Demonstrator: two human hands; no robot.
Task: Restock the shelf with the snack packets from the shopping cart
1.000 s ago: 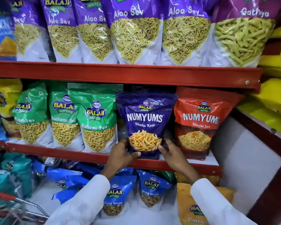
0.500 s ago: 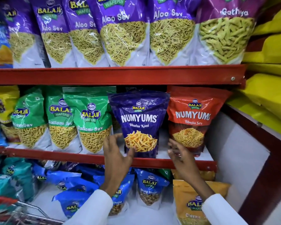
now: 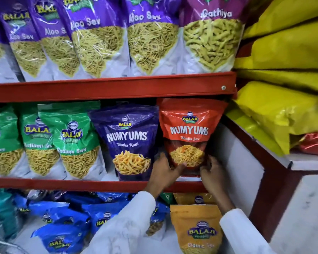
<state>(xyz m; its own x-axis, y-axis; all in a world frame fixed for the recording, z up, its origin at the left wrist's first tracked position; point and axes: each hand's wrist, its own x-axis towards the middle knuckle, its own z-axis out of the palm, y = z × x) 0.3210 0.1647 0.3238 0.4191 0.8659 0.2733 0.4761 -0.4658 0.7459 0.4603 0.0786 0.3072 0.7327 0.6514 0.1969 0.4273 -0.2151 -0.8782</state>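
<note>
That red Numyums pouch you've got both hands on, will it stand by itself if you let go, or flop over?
The red Numyums pouch stands upright like the purple one beside it, so it probably stays up. Its film looks glossy and crinkled, likely slippery and soft, and it may lean. Both hands grip its base.

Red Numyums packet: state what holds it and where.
Both hands grip the red Numyums packet at its lower corners: left hand at the bottom left, right hand at the bottom right, on the middle shelf.
</note>
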